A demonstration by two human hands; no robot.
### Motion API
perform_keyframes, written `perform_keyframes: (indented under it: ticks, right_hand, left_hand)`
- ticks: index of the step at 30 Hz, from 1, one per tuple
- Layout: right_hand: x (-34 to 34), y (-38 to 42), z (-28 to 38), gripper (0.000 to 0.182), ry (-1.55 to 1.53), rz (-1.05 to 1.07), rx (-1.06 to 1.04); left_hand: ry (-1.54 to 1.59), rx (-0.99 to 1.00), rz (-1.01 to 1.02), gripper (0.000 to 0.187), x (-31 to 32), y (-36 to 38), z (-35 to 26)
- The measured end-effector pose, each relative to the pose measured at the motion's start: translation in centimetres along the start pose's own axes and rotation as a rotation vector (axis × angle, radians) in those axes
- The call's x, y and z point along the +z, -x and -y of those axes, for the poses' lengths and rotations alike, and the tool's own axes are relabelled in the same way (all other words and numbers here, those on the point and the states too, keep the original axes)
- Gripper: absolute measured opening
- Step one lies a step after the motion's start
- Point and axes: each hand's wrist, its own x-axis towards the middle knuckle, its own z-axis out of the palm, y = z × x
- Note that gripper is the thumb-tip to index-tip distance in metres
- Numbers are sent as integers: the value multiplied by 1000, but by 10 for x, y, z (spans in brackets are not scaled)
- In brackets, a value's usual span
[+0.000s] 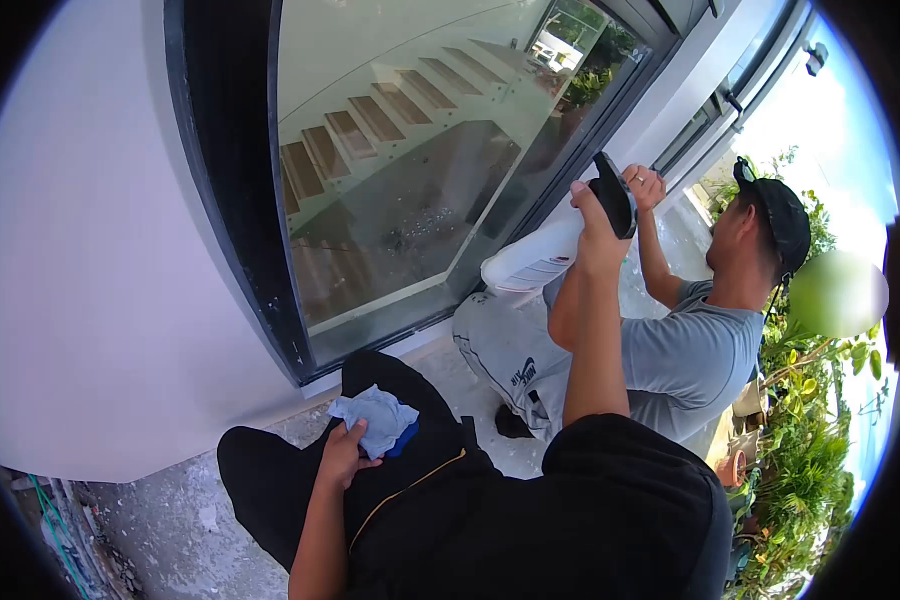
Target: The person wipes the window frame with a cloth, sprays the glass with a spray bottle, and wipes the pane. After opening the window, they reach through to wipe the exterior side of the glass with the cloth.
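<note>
My right hand [600, 232] is raised and wrapped round the black trigger head of a white spray bottle [533, 262]. The bottle tilts, its body toward the window. Wet spots show on the window glass [420, 225] in front of it. Low by my thigh, my left hand [343, 455] grips a crumpled pale blue cloth [375, 412]. A darker blue piece [404, 441] shows under the cloth's edge.
A black window frame [230, 180] surrounds the glass, with stairs [375, 115] seen through it. A person in a grey shirt [685, 350] crouches close on my right, one hand [645, 185] raised near the frame. Plants [800, 480] stand behind.
</note>
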Motion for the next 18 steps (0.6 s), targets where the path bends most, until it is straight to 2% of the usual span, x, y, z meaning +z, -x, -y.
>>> perform_keyframes:
  ticks: [1,4,6,8,11,14,15,18]
  right_hand:
    - [-4,-6,3,24,18,12,9]
    - [-2,-26,2,28,-20,-180,-183]
    - [-14,-48,4,31,-158,-62,-23]
    - [-12,-54,9,38,-105,-112,-93]
    - [5,-32,41,31,-43,-103,-206]
    - [12,-9,62,29,-53,132,-200]
    - [20,2,77,32,3,97,-233]
    - [27,9,92,41,-188,119,-283]
  left_hand:
    - [-2,5,5,39,0,0,0]
    - [-14,21,0,40,2,3,-1]
    - [-14,24,-13,40,2,6,0]
    - [-15,41,-11,39,1,7,0]
    - [-27,46,-14,42,1,7,1]
    - [-20,42,-12,44,2,9,-2]
    - [-29,37,-8,44,1,7,-1]
    - [-46,26,1,43,-1,2,2]
